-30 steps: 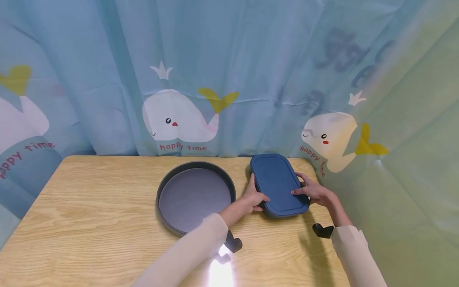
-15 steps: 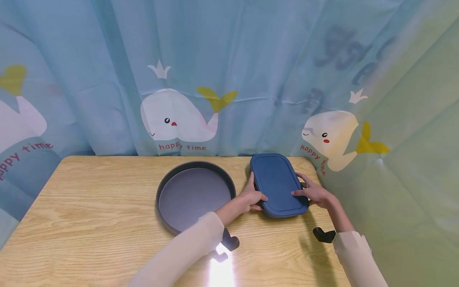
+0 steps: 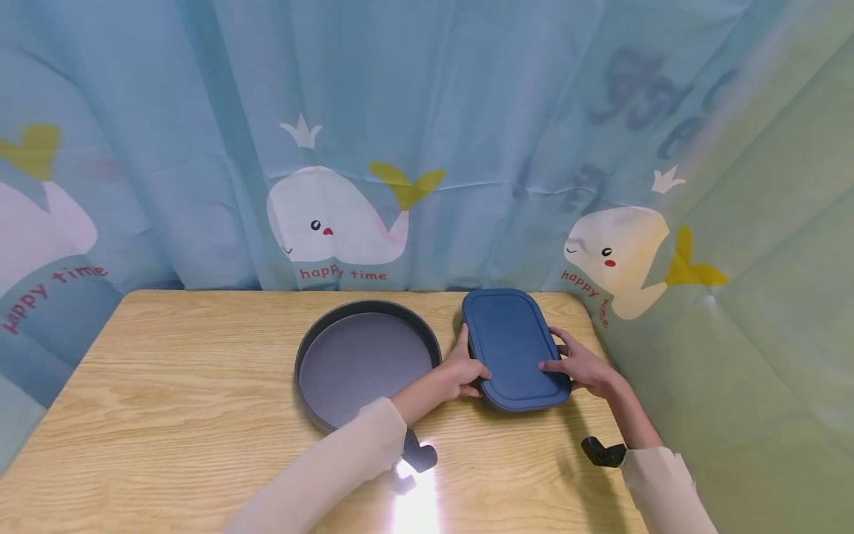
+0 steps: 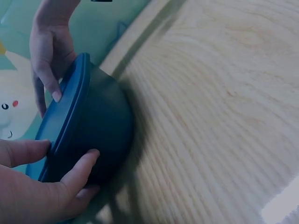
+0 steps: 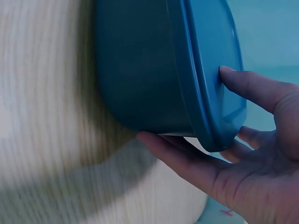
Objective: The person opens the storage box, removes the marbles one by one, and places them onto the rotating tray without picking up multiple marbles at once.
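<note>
A blue rectangular food container with rounded corners and a flat lid (image 3: 512,341) is at the right back of the table. My left hand (image 3: 460,368) grips its left side, thumb over the lid's edge and fingers along the wall. On the opposite side my right hand (image 3: 582,363) holds it, the thumb lying on the lid. In the right wrist view the fingers (image 5: 187,165) reach down beside the container wall (image 5: 135,70) and under the lid's rim. The left wrist view shows both hands at the lid's edges, with a shadow beneath the container.
A round dark pan (image 3: 363,363) stands left of the container, partly overlapped by the left forearm (image 3: 416,400). The wooden table (image 3: 167,415) ends at a blue curtain (image 3: 467,148) behind and a greenish one (image 3: 747,371) on the right.
The container has shifted slightly left and nearer to me, with both hands moving along. Their hold looks the same, and the pan stays in place.
</note>
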The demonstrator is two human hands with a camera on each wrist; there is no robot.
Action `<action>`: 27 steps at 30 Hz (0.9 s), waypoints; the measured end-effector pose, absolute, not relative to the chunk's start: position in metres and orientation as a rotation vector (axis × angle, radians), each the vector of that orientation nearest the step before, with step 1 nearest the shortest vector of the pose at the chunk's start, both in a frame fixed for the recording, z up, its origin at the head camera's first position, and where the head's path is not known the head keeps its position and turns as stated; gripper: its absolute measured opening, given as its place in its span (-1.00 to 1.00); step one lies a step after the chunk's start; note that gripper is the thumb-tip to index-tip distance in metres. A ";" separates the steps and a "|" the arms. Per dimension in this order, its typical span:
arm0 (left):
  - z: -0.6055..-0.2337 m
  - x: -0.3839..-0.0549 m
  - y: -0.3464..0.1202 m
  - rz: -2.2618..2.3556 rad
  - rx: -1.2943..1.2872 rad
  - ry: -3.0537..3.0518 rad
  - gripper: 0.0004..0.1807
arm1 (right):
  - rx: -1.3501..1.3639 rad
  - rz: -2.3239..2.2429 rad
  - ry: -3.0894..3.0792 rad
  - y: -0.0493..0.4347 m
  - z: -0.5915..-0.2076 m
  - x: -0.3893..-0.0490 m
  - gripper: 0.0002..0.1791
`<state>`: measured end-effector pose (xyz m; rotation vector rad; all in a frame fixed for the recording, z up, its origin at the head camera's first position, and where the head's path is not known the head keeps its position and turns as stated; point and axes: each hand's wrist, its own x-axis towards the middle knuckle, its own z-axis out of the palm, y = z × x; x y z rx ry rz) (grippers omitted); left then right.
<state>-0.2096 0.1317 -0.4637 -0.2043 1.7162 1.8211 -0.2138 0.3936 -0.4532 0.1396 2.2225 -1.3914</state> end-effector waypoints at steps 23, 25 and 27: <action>-0.461 -0.174 0.111 1.898 -0.210 1.631 0.24 | 0.119 -1.345 2.313 0.367 -0.431 -0.173 0.05; -0.462 -0.171 0.110 1.911 -0.214 1.621 0.25 | 0.107 -1.345 2.321 0.365 -0.432 -0.170 0.04; -0.462 -0.167 0.110 1.920 -0.220 1.614 0.25 | 0.107 -1.343 2.329 0.364 -0.432 -0.166 0.04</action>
